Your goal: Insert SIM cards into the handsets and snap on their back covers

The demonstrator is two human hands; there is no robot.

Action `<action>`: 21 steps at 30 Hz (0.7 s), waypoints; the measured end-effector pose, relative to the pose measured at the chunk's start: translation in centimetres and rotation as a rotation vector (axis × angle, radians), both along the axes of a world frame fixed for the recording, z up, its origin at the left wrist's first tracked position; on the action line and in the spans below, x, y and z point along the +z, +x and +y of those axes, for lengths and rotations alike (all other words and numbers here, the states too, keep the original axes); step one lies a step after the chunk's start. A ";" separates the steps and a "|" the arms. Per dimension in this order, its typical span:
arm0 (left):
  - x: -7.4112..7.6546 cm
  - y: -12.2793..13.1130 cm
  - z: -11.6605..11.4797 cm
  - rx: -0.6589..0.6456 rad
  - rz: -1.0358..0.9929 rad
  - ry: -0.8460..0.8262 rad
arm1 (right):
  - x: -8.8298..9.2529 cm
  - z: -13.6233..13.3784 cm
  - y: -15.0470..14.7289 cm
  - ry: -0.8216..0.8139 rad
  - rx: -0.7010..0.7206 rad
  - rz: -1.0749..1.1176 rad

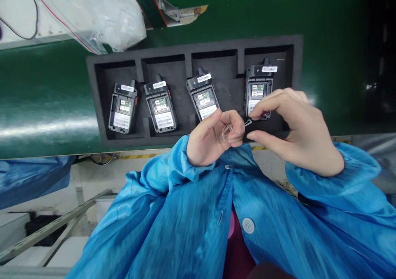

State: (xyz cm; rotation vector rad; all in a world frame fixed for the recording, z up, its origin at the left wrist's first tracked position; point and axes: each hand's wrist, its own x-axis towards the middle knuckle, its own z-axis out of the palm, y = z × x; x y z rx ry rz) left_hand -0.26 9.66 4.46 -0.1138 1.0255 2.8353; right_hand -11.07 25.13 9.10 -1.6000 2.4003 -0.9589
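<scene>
clear plastic loop [227, 128] sits in the curled fingers of the left hand [216, 136], its narrow end poking out toward the right hand [287, 124], whose thumb and forefinger stand apart just beside it; beyond the right fingers lies one handheld device [259, 90]; beyond the left hand, partly hidden, lies a second device [203, 97]; farther left are two more devices [160, 105]; black foam tray [213, 47] bears all four
</scene>
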 end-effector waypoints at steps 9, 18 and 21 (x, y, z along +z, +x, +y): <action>0.4 -0.4 0.0 0.014 -0.095 0.092 | 0.3 0.1 -0.6 -0.053 0.047 -0.069; 1.4 0.0 -2.5 0.032 -0.290 0.043 | 1.2 1.1 -1.8 -0.108 -0.011 -0.145; 2.6 -0.3 -3.8 0.068 -0.306 0.002 | 0.7 1.3 -2.7 -0.128 -0.096 -0.149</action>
